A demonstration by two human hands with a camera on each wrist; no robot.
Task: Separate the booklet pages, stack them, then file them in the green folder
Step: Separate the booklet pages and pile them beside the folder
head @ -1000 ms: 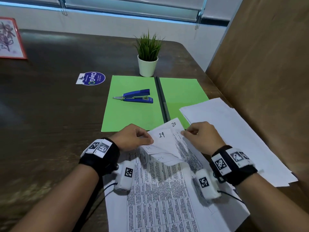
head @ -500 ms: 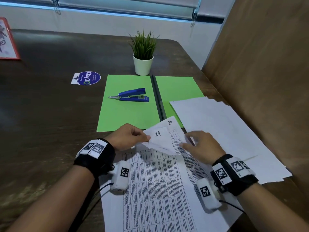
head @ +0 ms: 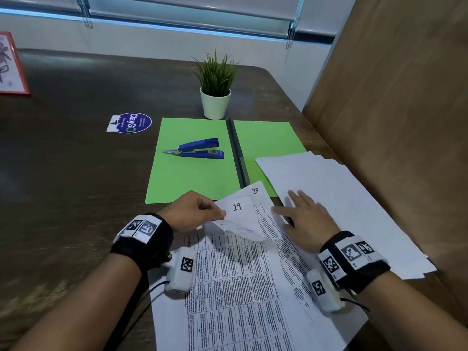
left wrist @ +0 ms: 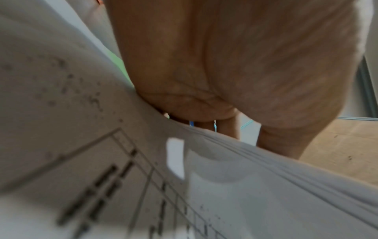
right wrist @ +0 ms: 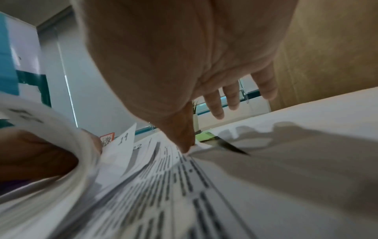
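The booklet (head: 243,287) of printed table pages lies on the dark table in front of me. My left hand (head: 195,211) pinches the folded-up corner of the page marked 19 (head: 236,207); the page marked 20 (head: 255,190) shows behind it. My right hand (head: 301,219) lies flat with straight, spread fingers over the booklet's right edge and the loose stack of white sheets (head: 342,206). In the right wrist view the fingers (right wrist: 231,95) are spread and the thumb tip touches the paper. The green folder (head: 192,171) lies open beyond the booklet.
A blue stapler (head: 200,149) sits on the folder's left half. A small potted plant (head: 215,89) stands behind the folder. A round blue sticker (head: 131,122) lies to the left, a red-framed picture (head: 10,64) at far left. A brown wall panel (head: 395,110) borders the right.
My right hand let go of the page corner, opened flat and moved right onto the papers. The left hand keeps its pinch on page 19's corner.
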